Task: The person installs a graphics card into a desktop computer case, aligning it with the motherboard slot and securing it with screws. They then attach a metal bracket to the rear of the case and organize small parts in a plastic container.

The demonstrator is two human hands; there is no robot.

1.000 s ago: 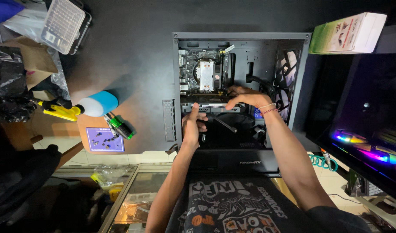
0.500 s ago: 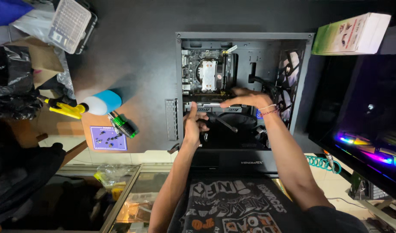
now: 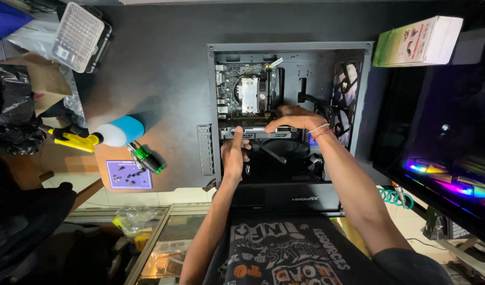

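Crosswise, graphics card between hands

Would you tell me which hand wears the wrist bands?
The right hand, resting on the graphics card's top edge; the left hand's wrist is bare.

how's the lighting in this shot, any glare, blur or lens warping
Head view: dim overall, with the open computer case lit brightest around its silver cooler; coloured glow flares at the right on the dark glossy panel; the wide lens bows the edges, stretching both forearms; the left hand and right hand look fairly sharp, while corner clutter is soft and shadowed.
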